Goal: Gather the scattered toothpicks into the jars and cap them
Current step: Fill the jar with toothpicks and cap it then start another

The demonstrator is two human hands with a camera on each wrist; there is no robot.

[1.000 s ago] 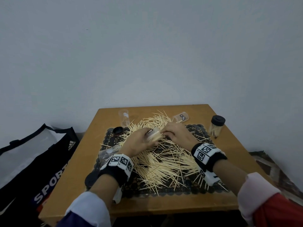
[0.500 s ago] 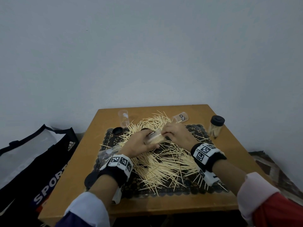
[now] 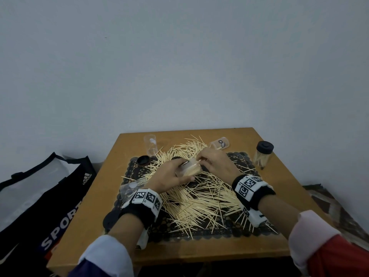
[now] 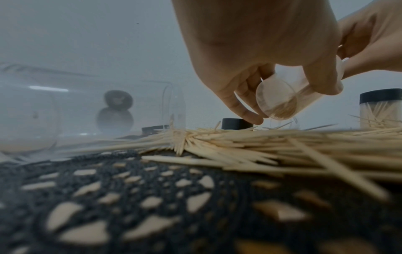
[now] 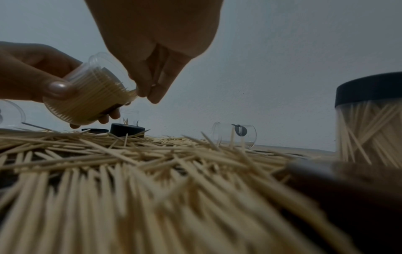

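Note:
My left hand grips a clear jar, tilted with its mouth to the right and partly filled with toothpicks. In the left wrist view the jar shows its round base; in the right wrist view the jar hangs above the pile. My right hand pinches a few toothpicks at the jar's mouth, fingertips pressed together. A big heap of loose toothpicks covers the black lace mat. One capped jar with toothpicks stands at the right.
An empty clear jar stands at the back left, another lies on its side at the back, a third lies at the left. Black caps rest on the mat. A sports bag sits left of the wooden table.
Both hands stay together over the pile. The left hand has shifted the jar slightly, and the right fingers have kept working at its mouth.

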